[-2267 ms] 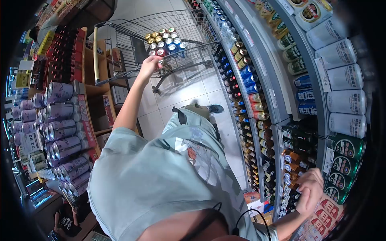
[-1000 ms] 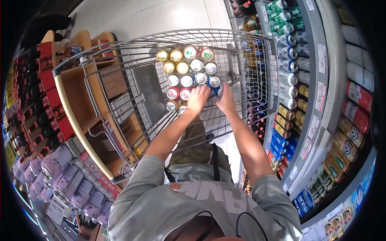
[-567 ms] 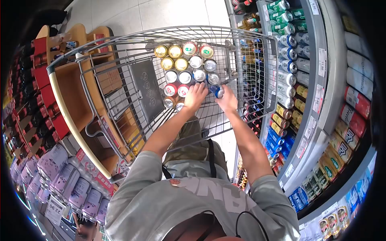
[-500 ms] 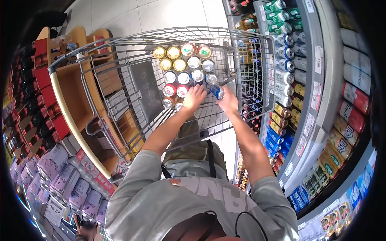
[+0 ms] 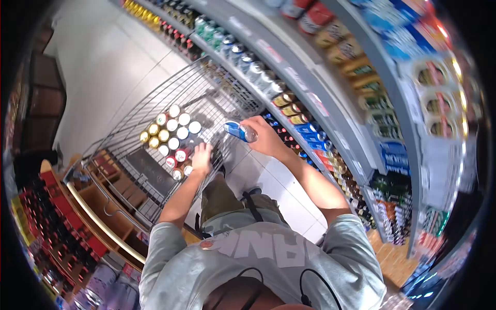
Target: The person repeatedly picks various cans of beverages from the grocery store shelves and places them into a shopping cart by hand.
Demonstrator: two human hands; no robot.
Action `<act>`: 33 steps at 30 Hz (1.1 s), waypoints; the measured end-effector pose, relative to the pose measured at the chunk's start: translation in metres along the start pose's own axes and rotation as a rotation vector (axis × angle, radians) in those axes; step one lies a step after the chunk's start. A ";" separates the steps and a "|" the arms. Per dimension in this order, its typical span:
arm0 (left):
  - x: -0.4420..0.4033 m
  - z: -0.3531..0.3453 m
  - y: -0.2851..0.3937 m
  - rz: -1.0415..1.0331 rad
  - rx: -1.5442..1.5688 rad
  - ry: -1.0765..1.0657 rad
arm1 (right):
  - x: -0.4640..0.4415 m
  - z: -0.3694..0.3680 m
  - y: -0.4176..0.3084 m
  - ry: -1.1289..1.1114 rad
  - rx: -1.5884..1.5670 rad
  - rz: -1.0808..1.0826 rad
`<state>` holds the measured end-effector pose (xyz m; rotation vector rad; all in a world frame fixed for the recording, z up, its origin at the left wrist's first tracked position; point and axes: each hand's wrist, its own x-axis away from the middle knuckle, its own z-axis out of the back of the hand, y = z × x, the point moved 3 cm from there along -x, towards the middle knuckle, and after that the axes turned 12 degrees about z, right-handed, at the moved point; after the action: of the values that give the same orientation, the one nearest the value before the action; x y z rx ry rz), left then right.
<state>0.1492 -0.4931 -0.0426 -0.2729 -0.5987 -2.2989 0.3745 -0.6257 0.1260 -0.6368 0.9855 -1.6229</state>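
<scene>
My right hand (image 5: 264,137) is wrapped round a blue and silver drink can (image 5: 235,129), held tilted on its side near the right side of the wire shopping cart (image 5: 155,92). My left hand (image 5: 202,156) is over the cart's near side, fingers stretched out and apart, close to the grouped cans. Those cans stand upright in rows on the cart's bottom: gold-topped cans (image 5: 154,141), silver-topped cans (image 5: 182,133) and red-rimmed cans (image 5: 180,155). Whether my left fingertips touch a can, I cannot make out.
Shelves of bottles and cans run along the right, with green cans (image 5: 208,32) and blue cans (image 5: 311,132) nearest the cart. A wooden display stand (image 5: 98,213) is beyond the cart's pale handle (image 5: 103,223). Red-and-black packs (image 5: 51,227) fill the lower left. Tiled floor (image 5: 111,57) shows around the cart.
My right hand has lifted the blue can out from beside the other cans and swung it right, towards the shelves. My left hand stays by the cans. The view has turned right.
</scene>
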 end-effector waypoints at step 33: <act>0.191 0.158 0.588 -0.934 0.369 -0.382 | 0.579 0.236 -0.178 0.844 0.458 -0.445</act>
<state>0.4311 -0.8971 0.3632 -0.2897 -1.5898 -2.9407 0.3153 -1.2321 0.3515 0.2038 1.0250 -2.5053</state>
